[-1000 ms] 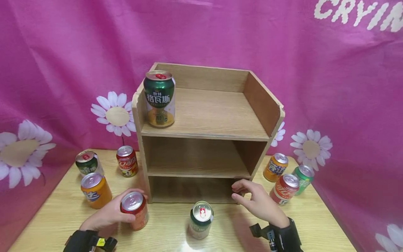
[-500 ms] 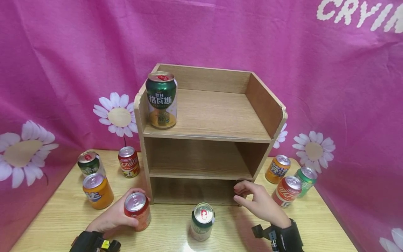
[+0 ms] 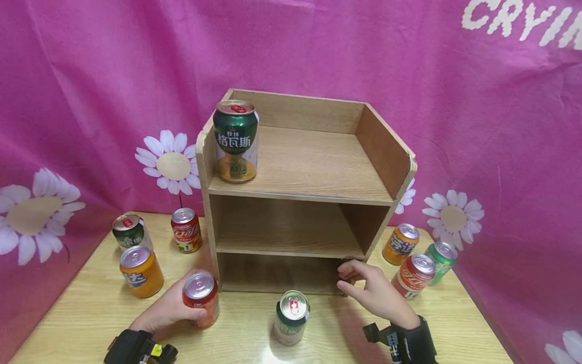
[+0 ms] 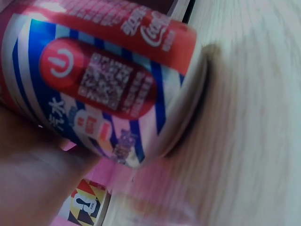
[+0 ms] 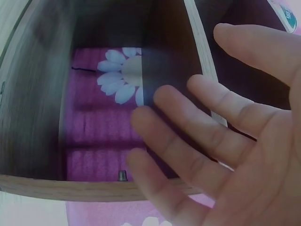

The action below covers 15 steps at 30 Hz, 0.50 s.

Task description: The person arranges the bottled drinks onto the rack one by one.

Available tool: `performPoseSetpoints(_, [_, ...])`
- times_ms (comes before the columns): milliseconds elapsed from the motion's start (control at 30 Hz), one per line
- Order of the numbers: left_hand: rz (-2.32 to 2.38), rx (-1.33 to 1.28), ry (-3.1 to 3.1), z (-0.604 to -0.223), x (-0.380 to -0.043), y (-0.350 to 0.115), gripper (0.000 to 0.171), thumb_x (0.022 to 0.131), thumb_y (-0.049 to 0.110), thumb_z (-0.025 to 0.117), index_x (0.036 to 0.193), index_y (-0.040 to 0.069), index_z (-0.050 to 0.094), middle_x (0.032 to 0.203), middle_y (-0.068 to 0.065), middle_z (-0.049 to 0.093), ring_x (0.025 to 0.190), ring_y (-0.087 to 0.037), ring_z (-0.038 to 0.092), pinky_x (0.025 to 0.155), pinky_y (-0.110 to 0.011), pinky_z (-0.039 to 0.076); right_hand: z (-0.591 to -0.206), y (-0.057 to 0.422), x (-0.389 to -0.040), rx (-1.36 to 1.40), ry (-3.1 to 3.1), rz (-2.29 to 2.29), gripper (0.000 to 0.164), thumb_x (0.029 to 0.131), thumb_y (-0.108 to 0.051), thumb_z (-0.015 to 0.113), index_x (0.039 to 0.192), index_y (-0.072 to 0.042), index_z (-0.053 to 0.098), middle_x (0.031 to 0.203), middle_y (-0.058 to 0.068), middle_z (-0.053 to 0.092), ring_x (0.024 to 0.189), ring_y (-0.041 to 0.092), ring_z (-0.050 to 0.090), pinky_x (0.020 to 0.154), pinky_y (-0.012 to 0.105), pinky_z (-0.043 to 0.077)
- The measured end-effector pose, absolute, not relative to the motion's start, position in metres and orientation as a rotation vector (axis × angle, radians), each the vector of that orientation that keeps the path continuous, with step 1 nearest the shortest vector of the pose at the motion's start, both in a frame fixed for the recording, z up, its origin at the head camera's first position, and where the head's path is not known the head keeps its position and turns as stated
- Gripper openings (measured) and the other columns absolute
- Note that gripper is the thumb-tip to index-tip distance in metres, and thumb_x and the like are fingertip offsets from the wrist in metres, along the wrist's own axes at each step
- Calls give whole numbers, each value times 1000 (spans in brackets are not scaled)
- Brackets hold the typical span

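Observation:
My left hand (image 3: pixel 170 306) grips a red Coca-Cola can (image 3: pixel 205 307) in front of the shelf's lower left corner. In the left wrist view the blue-and-white striped side of this can fills much of the frame, its base close over the wood surface. My right hand (image 3: pixel 375 293) holds nothing; its fingers are relaxed beside the lower right end of the wooden shelf (image 3: pixel 300 196). The right wrist view shows those fingers (image 5: pixel 171 139) spread in front of the shelf's compartments. Between both hands a green-and-white can (image 3: pixel 291 326) stands upright on the table.
On the top board stands a green kvass can (image 3: pixel 235 146). Left of the shelf are a red can (image 3: pixel 186 232), an orange can (image 3: pixel 143 275) and a green can (image 3: pixel 129 230). At right stand another orange can (image 3: pixel 400 245), red can (image 3: pixel 411 278) and green can (image 3: pixel 441 260).
My left hand has shifted slightly right and forward with the Coca-Cola can, closer to the shelf. The right hand stays in place; the head view has moved a little.

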State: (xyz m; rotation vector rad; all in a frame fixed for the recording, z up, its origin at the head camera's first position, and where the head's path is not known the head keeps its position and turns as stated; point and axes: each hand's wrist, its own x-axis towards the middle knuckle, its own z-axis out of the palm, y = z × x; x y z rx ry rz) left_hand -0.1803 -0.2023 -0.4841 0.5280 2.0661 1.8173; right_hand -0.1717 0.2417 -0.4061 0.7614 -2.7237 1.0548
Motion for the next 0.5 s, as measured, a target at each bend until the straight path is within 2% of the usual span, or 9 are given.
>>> performPoseSetpoints(300, [1895,578,2078,-481,-177,-199,70,76,11,75,131,-4,34,120,-14,54,107,-18,55,91,-31,44,-403,239,-169,763,-2775,968,17,88,-21,68,103,-12,65,94,-8,65,83,11,61,71,28,50])
performPoseSetpoints(500, [1937,640,2171,-453,-168,-192,72,75,7,76,132,-8,34,119,-12,56,105,-13,57,88,-26,46,-401,238,-166,787,-2824,872,23,91,-28,64,104,-11,68,96,-7,65,84,17,60,70,27,48])
